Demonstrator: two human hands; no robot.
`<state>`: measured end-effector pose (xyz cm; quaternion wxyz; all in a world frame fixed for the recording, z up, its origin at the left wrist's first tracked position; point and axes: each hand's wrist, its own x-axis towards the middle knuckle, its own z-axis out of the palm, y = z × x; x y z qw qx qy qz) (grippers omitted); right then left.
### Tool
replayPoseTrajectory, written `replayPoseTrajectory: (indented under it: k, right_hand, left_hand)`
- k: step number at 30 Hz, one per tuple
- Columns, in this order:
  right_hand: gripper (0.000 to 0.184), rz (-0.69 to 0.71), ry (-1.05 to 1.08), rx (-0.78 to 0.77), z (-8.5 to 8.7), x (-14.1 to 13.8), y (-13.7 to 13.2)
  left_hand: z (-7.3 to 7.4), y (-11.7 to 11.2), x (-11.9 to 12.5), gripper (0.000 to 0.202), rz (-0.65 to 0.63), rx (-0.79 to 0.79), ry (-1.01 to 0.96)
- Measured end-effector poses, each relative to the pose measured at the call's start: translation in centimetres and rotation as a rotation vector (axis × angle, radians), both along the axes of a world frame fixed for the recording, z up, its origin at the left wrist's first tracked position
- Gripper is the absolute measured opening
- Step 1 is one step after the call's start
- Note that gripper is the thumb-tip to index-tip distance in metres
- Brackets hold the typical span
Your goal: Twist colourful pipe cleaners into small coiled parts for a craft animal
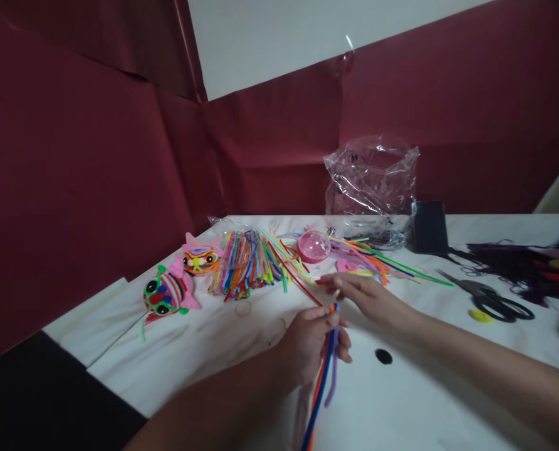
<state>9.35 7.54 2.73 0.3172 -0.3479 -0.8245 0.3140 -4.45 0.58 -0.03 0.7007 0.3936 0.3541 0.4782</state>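
My left hand [310,341] is closed around a small bunch of pipe cleaners: a blue one [324,376], an orange one and a purple one [333,382]. Their upper ends stick out just above my thumb, and the long ends hang toward the table's front. My right hand [361,297] is just above and to the right, fingers stretched toward the left and thumb apart. Something red shows at its fingertips, too small to make out. Near them a red pipe cleaner [303,285] slants out from a packed bundle of coloured pipe cleaners [246,263].
Two decorated pipe-cleaner figures [169,291] lie at left. A pink bowl [313,246], loose pipe cleaners [378,257] and a clear plastic bag [373,181] stand behind. Black scissors [491,300], a yellow disc [480,316], a black disc [383,356] and dark strands [505,263] lie at right.
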Motion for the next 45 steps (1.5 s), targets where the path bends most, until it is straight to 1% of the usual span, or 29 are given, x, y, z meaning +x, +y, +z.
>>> replayPoseTrajectory:
  k: [1,2,3,5,7,10,13,15,17,18,19,20,22,24,26,29,33,36,40,45]
  right_hand:
    - [0.046,0.088,0.002,-0.080,-0.1,0.3,-1.8]
    - [0.047,0.151,-0.006,-0.127,-0.2,0.7,-3.4]
    - [0.046,0.161,-0.009,-0.142,-0.4,1.0,-4.7]
    - [0.049,0.098,0.008,-0.154,-0.7,1.5,-6.2]
    - [0.051,0.041,0.025,-0.174,-1.1,1.9,-6.8]
    - [0.052,0.053,0.038,-0.212,-1.7,2.2,-7.1]
    - [0.050,0.059,0.076,-0.247,-2.0,2.1,-7.7]
    - [0.048,0.104,0.100,-0.271,-1.9,2.0,-8.0]
    - [0.046,0.165,0.118,-0.308,-1.7,1.9,-7.8]
    - [0.045,0.172,0.122,-0.321,-1.6,1.9,-7.3]
    - [0.046,0.147,0.122,-0.318,-1.4,1.9,-6.6]
    - [0.045,0.094,0.114,-0.293,-1.3,1.9,-5.7]
    - [0.043,-0.064,0.074,-0.172,-1.1,1.6,-3.3]
    - [0.038,-0.157,-0.038,-0.029,-1.0,0.9,-0.7]
    - [0.032,-0.191,-0.207,0.089,-1.0,-0.3,1.5]
    - [0.023,-0.191,-0.338,0.145,-1.4,-2.8,4.1]
    - [0.016,-0.251,-0.466,0.120,-2.1,-5.7,6.9]
    - [0.021,-0.318,-0.555,0.046,-2.6,-7.0,9.1]
    - [0.025,-0.342,-0.633,-0.055,-3.0,-7.7,10.9]
    - [0.026,-0.327,-0.656,-0.111,-2.8,-7.4,11.3]
  left_hand:
    - [0.0,-0.1,0.1,0.030,-0.004,0.006,-0.011]
    - [-0.1,-0.2,0.2,0.029,-0.016,0.012,-0.016]
    - [-0.2,-0.3,0.3,0.028,-0.033,0.017,-0.018]
    - [-0.4,-0.6,0.5,0.028,-0.079,0.031,-0.018]
    - [-0.6,-0.9,0.7,0.029,-0.127,0.047,-0.022]
    - [-0.6,-1.2,0.7,0.030,-0.164,0.062,-0.018]
    - [-0.5,-1.3,0.7,0.031,-0.167,0.051,0.018]
    - [-0.5,-1.3,0.7,0.032,-0.155,0.047,0.047]
    - [-0.5,-1.2,0.7,0.032,-0.141,0.048,0.065]
    - [-0.5,-1.2,0.7,0.032,-0.135,0.045,0.073]
    - [-0.5,-1.2,0.7,0.032,-0.130,0.036,0.081]
    - [-0.5,-1.1,0.7,0.032,-0.125,0.027,0.091]
    - [-0.5,-1.0,0.6,0.032,-0.119,0.013,0.112]
    - [-0.6,-0.9,0.6,0.033,-0.110,0.007,0.128]
    - [-0.6,-0.8,0.5,0.033,-0.090,0.001,0.137]
    - [-0.4,-0.8,0.5,0.030,-0.074,-0.016,0.145]
    - [0.1,-1.1,0.6,0.029,-0.074,-0.026,0.154]
    - [0.3,-1.1,0.6,0.031,-0.069,-0.020,0.153]
    - [0.1,-0.7,0.4,0.035,-0.056,-0.019,0.143]
    - [-0.6,0.0,0.3,0.033,-0.024,-0.043,0.128]
